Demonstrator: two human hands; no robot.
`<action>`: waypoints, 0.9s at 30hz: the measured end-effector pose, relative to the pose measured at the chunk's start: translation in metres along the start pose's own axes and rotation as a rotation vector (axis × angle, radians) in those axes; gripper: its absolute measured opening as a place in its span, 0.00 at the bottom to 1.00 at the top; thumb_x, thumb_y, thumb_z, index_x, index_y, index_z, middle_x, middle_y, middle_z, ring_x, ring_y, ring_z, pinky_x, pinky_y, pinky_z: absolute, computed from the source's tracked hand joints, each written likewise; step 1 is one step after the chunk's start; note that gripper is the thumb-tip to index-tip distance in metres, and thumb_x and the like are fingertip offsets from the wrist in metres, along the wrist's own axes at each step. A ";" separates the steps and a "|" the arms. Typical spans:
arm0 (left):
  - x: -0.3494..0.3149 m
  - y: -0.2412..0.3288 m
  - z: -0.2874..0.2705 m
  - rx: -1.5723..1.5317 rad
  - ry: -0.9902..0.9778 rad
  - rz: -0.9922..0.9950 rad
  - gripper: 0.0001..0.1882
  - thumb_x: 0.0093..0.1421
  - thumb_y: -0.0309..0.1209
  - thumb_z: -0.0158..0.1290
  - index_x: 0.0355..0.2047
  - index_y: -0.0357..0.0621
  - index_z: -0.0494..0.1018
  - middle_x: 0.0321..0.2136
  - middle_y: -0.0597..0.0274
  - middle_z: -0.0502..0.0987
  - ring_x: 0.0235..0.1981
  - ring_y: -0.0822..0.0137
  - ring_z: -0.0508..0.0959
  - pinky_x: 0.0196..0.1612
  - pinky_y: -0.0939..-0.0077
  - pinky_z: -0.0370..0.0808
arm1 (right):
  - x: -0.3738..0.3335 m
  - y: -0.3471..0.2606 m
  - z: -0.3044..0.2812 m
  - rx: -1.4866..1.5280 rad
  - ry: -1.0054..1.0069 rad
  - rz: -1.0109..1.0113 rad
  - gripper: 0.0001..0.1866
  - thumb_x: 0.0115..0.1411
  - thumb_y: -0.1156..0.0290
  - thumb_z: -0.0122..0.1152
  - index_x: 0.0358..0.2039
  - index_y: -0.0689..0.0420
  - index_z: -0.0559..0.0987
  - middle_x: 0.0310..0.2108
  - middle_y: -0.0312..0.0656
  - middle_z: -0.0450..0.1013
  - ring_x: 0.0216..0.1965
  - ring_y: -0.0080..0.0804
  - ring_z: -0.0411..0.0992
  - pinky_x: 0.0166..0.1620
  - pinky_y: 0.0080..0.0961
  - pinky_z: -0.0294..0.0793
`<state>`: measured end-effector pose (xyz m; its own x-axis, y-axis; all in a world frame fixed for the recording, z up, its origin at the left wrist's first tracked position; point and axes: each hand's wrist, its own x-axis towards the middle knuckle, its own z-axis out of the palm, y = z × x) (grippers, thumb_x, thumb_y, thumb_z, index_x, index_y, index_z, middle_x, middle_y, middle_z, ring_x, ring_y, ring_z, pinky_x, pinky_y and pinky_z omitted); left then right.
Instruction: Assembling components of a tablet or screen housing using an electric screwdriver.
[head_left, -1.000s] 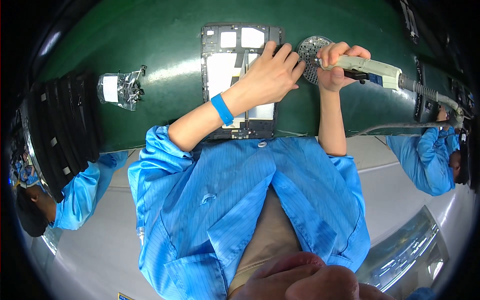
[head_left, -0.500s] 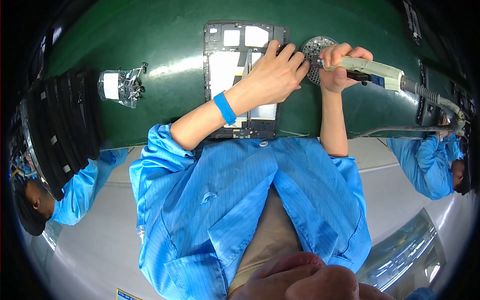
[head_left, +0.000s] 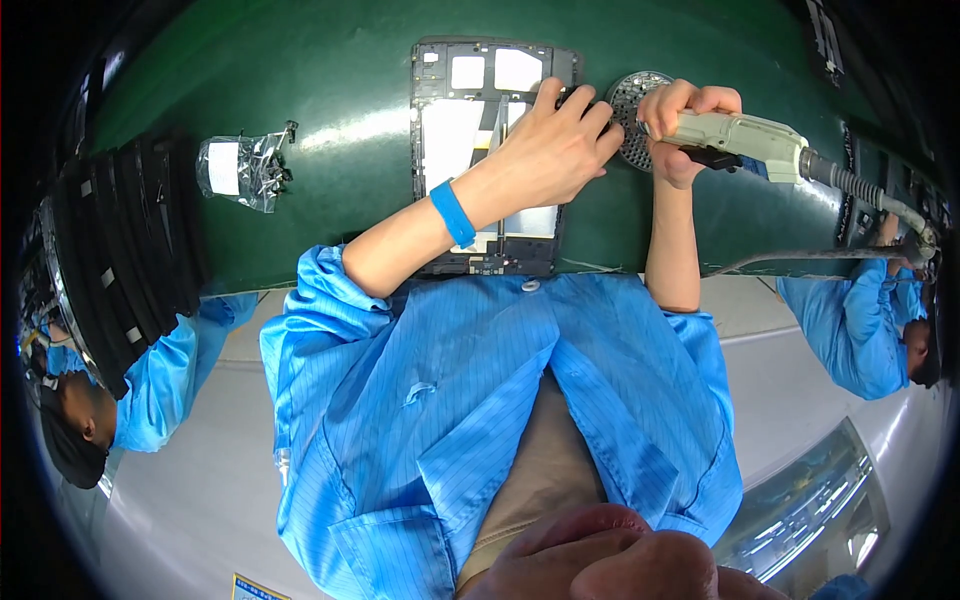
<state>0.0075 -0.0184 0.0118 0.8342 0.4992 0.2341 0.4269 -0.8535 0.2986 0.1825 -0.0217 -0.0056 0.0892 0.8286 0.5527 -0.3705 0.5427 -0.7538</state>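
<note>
An open tablet casing [head_left: 430, 75], black-framed with white and silver areas inside, lies on the green table in front of me. My left hand [head_left: 560, 145], a blue band on its wrist, reaches across it. Its fingers are bent over the casing's right edge, closed around something dark that is mostly hidden. My right hand [head_left: 680, 120] wraps around a pale green electric screwdriver [head_left: 740, 138], held nearly level with its front pointing left. Behind that front end stands a round metal dish [head_left: 630, 95] with many small holes, partly covered by my right hand.
A clear bag of small black parts [head_left: 245, 172] lies left of the casing. Several black panels [head_left: 135, 250] stand in a row at the far left. A hose [head_left: 850, 187] trails right from the screwdriver. Co-workers in blue sit at the left [head_left: 165, 390] and right [head_left: 840, 330].
My right thumb has moved lower along the screwdriver, and the right wrist has shifted slightly right. My left hand stays over the casing's right edge in nearly the same pose.
</note>
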 end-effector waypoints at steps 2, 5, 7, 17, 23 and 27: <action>0.000 0.000 0.001 -0.003 0.003 0.004 0.21 0.48 0.41 0.59 0.42 0.46 0.72 0.35 0.62 0.69 0.45 0.61 0.67 0.46 0.58 0.61 | 0.000 0.001 0.004 -0.021 -0.009 -0.029 0.34 0.42 0.64 0.75 0.37 0.53 0.55 0.23 0.37 0.63 0.21 0.24 0.64 0.26 0.23 0.69; -0.001 -0.001 0.001 -0.012 0.013 0.011 0.21 0.48 0.40 0.59 0.41 0.47 0.73 0.35 0.62 0.69 0.45 0.61 0.67 0.46 0.57 0.61 | -0.001 0.002 0.013 -0.200 0.065 -0.122 0.28 0.47 0.65 0.71 0.38 0.52 0.58 0.23 0.38 0.64 0.20 0.27 0.64 0.27 0.26 0.69; -0.002 -0.001 0.002 0.007 0.004 0.026 0.20 0.48 0.39 0.59 0.40 0.47 0.73 0.34 0.62 0.70 0.45 0.61 0.67 0.46 0.57 0.61 | -0.003 0.003 0.016 -0.250 0.111 -0.142 0.30 0.45 0.71 0.71 0.36 0.54 0.55 0.22 0.37 0.63 0.21 0.23 0.64 0.24 0.20 0.69; -0.022 -0.008 -0.033 -0.042 0.057 -0.055 0.16 0.47 0.33 0.59 0.39 0.49 0.74 0.38 0.64 0.72 0.47 0.62 0.68 0.46 0.54 0.59 | -0.002 0.000 0.013 -0.230 0.112 -0.096 0.28 0.46 0.67 0.71 0.37 0.52 0.58 0.20 0.38 0.64 0.18 0.26 0.64 0.26 0.26 0.70; -0.059 -0.044 -0.064 -0.070 0.291 -0.313 0.09 0.50 0.31 0.57 0.32 0.45 0.74 0.32 0.62 0.72 0.41 0.62 0.70 0.46 0.59 0.59 | -0.001 0.001 0.013 -0.148 0.207 -0.115 0.35 0.40 0.68 0.76 0.39 0.53 0.58 0.22 0.37 0.65 0.21 0.25 0.67 0.27 0.23 0.73; -0.090 -0.048 -0.070 -0.028 0.328 -0.838 0.09 0.53 0.32 0.54 0.31 0.40 0.73 0.29 0.52 0.73 0.32 0.51 0.73 0.37 0.60 0.66 | 0.003 0.000 0.019 -0.137 0.224 -0.133 0.32 0.42 0.66 0.75 0.39 0.53 0.59 0.21 0.37 0.65 0.19 0.26 0.66 0.25 0.25 0.74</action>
<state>-0.1130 -0.0116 0.0412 0.1095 0.9776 0.1800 0.8384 -0.1881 0.5115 0.1653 -0.0219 0.0026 0.3363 0.7504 0.5691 -0.2145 0.6494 -0.7295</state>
